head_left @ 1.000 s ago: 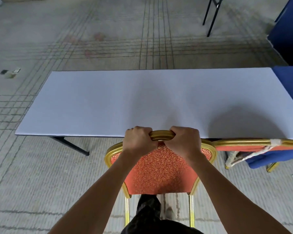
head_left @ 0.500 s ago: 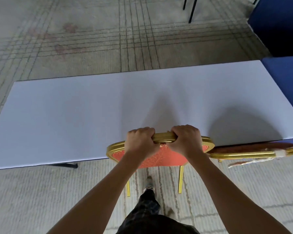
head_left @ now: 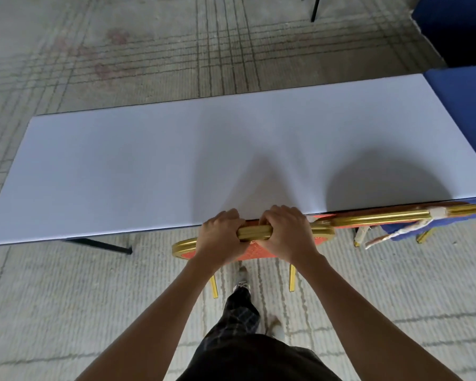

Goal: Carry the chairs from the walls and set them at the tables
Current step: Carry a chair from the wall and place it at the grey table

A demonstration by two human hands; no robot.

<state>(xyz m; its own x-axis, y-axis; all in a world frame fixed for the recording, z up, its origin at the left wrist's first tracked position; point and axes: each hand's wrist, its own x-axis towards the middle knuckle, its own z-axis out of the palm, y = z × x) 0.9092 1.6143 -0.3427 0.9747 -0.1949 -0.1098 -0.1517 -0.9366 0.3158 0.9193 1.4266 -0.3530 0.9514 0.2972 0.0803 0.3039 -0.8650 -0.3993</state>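
Gold-framed and padded in orange, the chair (head_left: 254, 232) stands at the near edge of the white table (head_left: 149, 166), its top rail held by the left hand (head_left: 221, 239) and the right hand (head_left: 289, 235) with fingers curled round it, a second chair (head_left: 390, 217) just beside at three o'clock.

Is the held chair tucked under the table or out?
Tucked in: the chair has its seat hidden under the table edge; only backrest and legs show.

Under the fingers (head_left: 232, 220) the chair frame (head_left: 254, 232) looks like glossy gold-coloured metal, just below them its back padding (head_left: 252, 251) is patterned orange cloth, and beyond them the table top (head_left: 149, 166) is smooth and matt.
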